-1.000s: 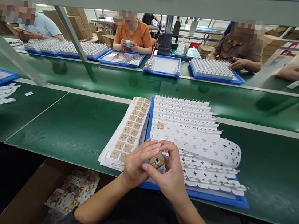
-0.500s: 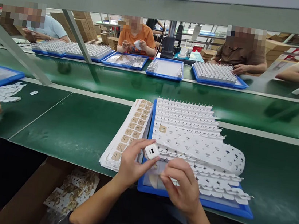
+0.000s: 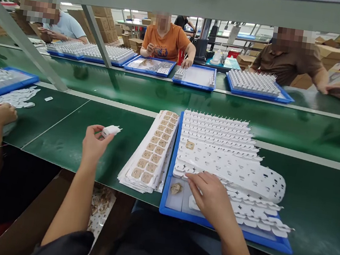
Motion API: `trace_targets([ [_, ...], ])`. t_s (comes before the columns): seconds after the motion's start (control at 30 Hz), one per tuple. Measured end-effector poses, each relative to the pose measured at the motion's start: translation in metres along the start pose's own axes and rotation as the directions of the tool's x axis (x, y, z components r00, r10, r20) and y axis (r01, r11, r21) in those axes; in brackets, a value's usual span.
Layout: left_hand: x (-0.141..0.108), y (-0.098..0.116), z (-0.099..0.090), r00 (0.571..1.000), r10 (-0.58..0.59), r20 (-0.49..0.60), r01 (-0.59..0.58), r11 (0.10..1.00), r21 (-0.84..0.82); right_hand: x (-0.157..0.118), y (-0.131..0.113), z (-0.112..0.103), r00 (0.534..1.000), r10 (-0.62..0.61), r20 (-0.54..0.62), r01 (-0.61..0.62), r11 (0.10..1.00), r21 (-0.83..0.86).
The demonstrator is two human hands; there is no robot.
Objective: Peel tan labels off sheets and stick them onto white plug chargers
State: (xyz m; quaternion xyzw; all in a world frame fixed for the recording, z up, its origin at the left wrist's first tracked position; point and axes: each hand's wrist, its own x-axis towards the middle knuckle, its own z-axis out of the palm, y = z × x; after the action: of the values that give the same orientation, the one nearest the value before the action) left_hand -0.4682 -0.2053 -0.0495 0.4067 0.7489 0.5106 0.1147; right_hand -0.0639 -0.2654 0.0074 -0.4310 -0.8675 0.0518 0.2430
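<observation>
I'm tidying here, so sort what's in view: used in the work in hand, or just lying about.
Likely in use:
white plug in the left hand
plug rows in the blue tray
brown sticker sheets
perforated white strip

Apparently lying about:
crumpled brown scrap
distant boxes

The white plug point(image 3: 110, 131) has been carried by the left fingers point(image 3: 94, 128) from above the blue tray point(image 3: 166, 196) to over the green surface point(image 3: 65, 138), left of the sheets point(image 3: 151, 152), its prongs point(image 3: 120, 129) turned rightward. Opposite, an orange-sleeved worker's hand point(image 3: 187, 62) has been lowered to another tray point(image 3: 197, 85).
</observation>
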Motion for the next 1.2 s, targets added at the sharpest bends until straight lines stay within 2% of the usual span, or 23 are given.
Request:
trace_targets([
  [0.03,0.014,-0.012,-0.005,0.999,-0.037,-0.019,0.038,0.997,0.068,0.001,0.001,-0.003,0.999,0.020,-0.029,-0.020,1.000,0.011],
  [0.13,0.039,-0.038,-0.016,0.995,-0.090,-0.044,0.095,0.988,0.124,0.003,0.006,-0.011,0.994,0.065,-0.087,-0.066,0.998,-0.010],
  [0.2,0.044,-0.045,-0.021,0.993,-0.103,-0.055,0.110,0.984,0.141,0.005,0.010,-0.015,0.989,0.089,-0.115,-0.093,0.995,-0.032],
  [0.3,0.040,-0.041,-0.022,0.994,-0.074,-0.081,0.088,0.978,0.188,0.017,0.020,-0.019,0.984,0.129,-0.122,-0.138,0.988,-0.070],
  [0.37,0.031,-0.029,-0.016,0.995,-0.002,-0.101,0.024,0.977,0.213,0.033,0.028,-0.020,0.985,0.172,-0.034,-0.175,0.977,-0.125],
  [0.43,0.016,-0.008,-0.003,0.993,0.092,-0.072,-0.076,0.976,0.206,0.051,0.037,-0.019,0.967,0.242,0.079,-0.223,0.956,-0.192],
  [0.53,-0.019,0.036,0.026,0.960,0.236,0.151,-0.251,0.964,0.088,0.076,0.049,-0.013,0.940,0.312,0.136,-0.277,0.934,-0.227],
  [0.6,-0.046,0.067,0.046,0.870,0.332,0.365,-0.338,0.940,-0.049,0.085,0.056,-0.008,0.930,0.336,0.150,-0.300,0.928,-0.220],
  [0.67,-0.068,0.095,0.065,0.781,0.404,0.476,-0.392,0.911,-0.131,0.089,0.060,-0.004,0.917,0.363,0.164,-0.327,0.922,-0.207],
  [0.77,-0.088,0.122,0.088,0.668,0.519,0.533,-0.480,0.848,-0.225,0.090,0.064,-0.003,0.895,0.406,0.183,-0.378,0.910,-0.173],
  [0.83,-0.093,0.130,0.100,0.621,0.549,0.559,-0.520,0.823,-0.230,0.091,0.064,-0.004,0.883,0.426,0.198,-0.404,0.904,-0.143],
  [0.93,-0.096,0.133,0.110,0.590,0.519,0.618,-0.524,0.829,-0.197,0.092,0.063,-0.009,0.876,0.434,0.212,-0.427,0.901,-0.080],
  [1.03,-0.097,0.134,0.116,0.595,0.486,0.640,-0.494,0.849,-0.186,0.091,0.060,-0.017,0.893,0.399,0.207,-0.412,0.911,0.022],
  [1.13,-0.097,0.137,0.117,0.614,0.451,0.647,-0.403,0.885,-0.234,0.085,0.058,-0.027,0.927,0.325,0.188,-0.353,0.926,0.138],
  [1.2,-0.097,0.141,0.117,0.598,0.426,0.679,-0.314,0.904,-0.291,0.080,0.055,-0.032,0.948,0.275,0.158,-0.303,0.932,0.199],
])
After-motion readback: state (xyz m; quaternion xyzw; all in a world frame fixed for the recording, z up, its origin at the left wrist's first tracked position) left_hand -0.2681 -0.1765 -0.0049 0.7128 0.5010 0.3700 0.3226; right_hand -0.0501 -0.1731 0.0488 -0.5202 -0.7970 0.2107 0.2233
